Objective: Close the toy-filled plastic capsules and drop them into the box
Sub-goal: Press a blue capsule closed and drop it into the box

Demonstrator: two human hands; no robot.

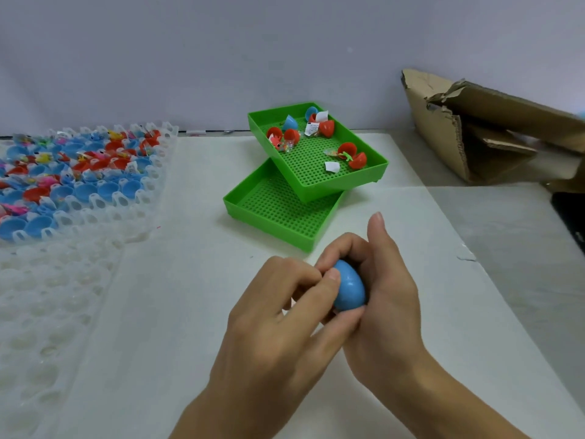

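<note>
1. While both hands meet over the white table [411,312], they hold one blue capsule [349,286] between them, low in the middle of the view.
2. The right hand [384,299] cups the capsule from the far side, with its fingers curled round it and its thumb under it.
3. The left hand [285,315] pinches the near end — its thumb tip presses on the blue shell and its other fingers are bent close together.
4. I cannot tell if the two halves have snapped shut yet, because the fingers hide the seam.
5. To do this step well, I think the halves should line up straight, then both hands should squeeze toward each other evenly. Nothing of the toy or its paper should stick out at the seam.
6. A quick feel all round the edge would show if one side is not shut.
7. The torn cardboard box [493,128] stands far off at the right, so the capsule needs a firm hold on the way there.
8. More open red and blue capsules [319,134] with toys lie in the upper green tray [373,166] — and many more sit in the clear holder tray [104,204] at the left.
</note>
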